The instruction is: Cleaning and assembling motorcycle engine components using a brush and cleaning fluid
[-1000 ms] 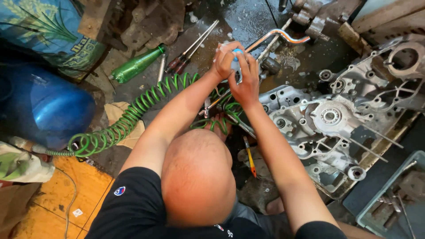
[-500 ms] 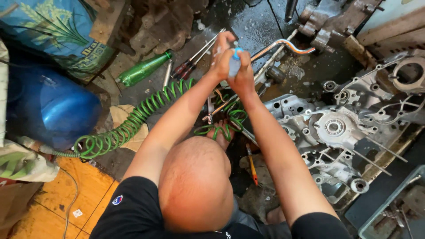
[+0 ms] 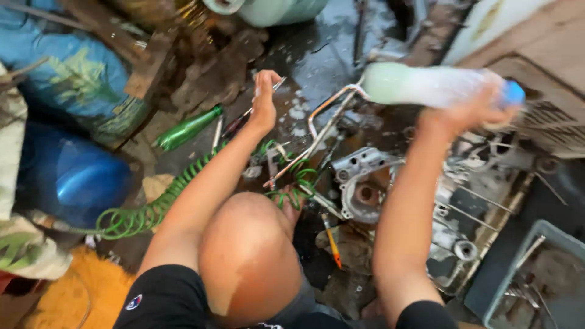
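Hands are parting now: the right hand (image 3: 469,116) is swinging a clear plastic bottle (image 3: 426,85) rightward while the left hand (image 3: 264,100) is pinching something small, risking spillage over the engine casing (image 3: 365,189).

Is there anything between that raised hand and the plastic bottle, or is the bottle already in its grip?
Nothing stands between them: the right hand is closed around the pale plastic bottle, holding it sideways above the metal engine casing. The left hand is apart, over the wet floor.

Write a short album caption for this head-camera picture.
Right hand lifts a clear plastic bottle over a metal engine casing.
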